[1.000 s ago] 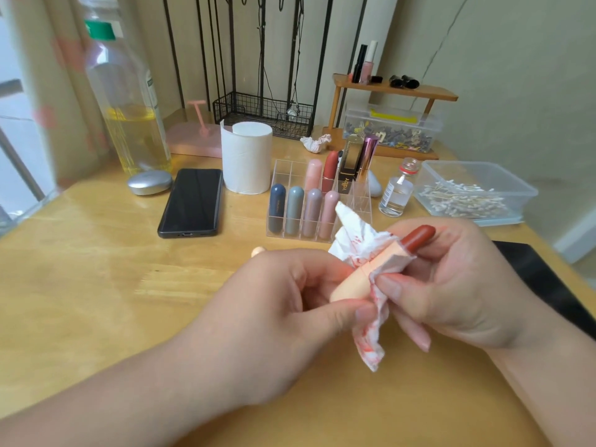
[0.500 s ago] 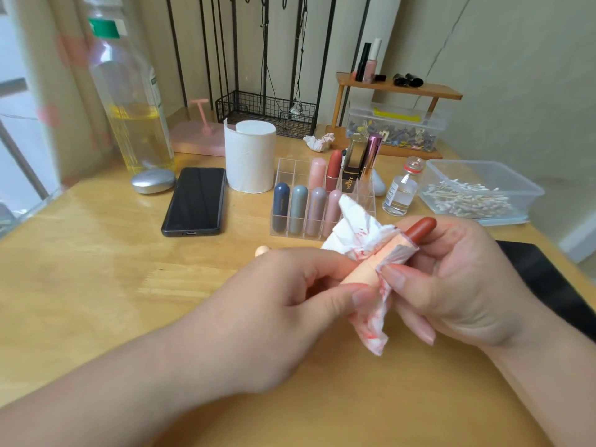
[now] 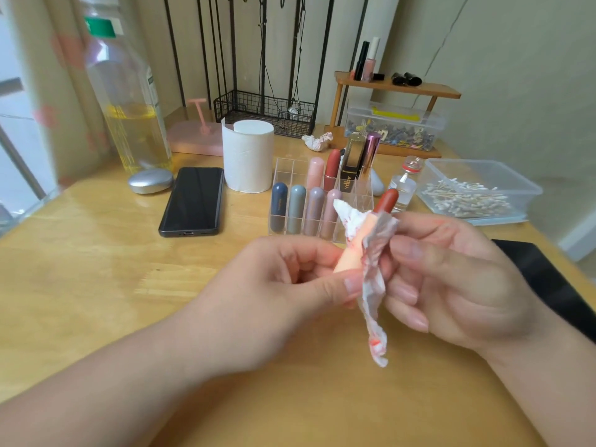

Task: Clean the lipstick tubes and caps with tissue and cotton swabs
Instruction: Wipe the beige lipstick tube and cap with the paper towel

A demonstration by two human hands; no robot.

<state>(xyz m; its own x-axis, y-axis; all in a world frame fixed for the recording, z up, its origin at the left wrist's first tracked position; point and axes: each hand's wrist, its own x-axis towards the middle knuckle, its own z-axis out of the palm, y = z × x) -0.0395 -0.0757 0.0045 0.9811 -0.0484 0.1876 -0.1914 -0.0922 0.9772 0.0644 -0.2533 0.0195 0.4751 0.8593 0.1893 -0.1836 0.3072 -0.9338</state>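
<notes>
My left hand pinches the base of a peach lipstick tube, which tilts up to the right with its brick-red bullet exposed. A white tissue stained red wraps the tube's upper part and hangs down below it. My right hand grips the tissue against the tube with thumb and fingers. Behind the hands, a clear acrylic organizer holds several capped lipsticks. A clear box of cotton swabs sits at the right.
On the wooden table stand a tissue roll, a black phone, a silver oval case, a tall bottle of yellow liquid and a small glass bottle. A crumpled tissue lies by a wooden shelf. A black pad lies at right.
The tube has tilted more upright and lifted slightly. The tissue has slid along the tube and now hangs lower, with my right fingers shifted on it.
</notes>
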